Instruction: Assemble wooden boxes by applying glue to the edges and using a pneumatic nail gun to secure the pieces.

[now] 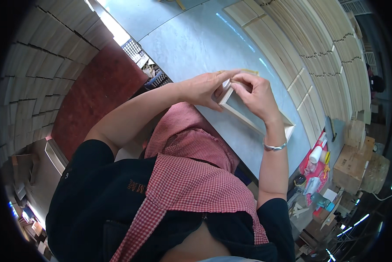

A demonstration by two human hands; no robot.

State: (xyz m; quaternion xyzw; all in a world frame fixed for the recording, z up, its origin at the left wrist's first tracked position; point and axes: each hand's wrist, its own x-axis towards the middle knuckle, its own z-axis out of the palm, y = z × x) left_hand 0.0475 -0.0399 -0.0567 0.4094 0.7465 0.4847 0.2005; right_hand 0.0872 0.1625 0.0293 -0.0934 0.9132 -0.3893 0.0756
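A pale wooden frame [243,117] rests on the light grey tabletop [191,48], with the table surface showing through its opening. My left hand [207,88] is closed around the frame's left corner, thumb on the near side and fingers reaching over the far side. At the same corner my right hand [258,94] is pinched, thumb against the fingertips. Whatever lies between those fingertips is hidden. Beyond both hands a small yellow edge [250,71] shows. A metal bangle [275,147] circles my right wrist.
Stacks of wooden strips [292,39] line the table's far right. A dark red board [102,94] and stacked wood [52,48] stand at left. A plastic basket [159,81] sits below the table edge. Bottles and a pink cloth [314,168] lie at right beside a cardboard box [352,163].
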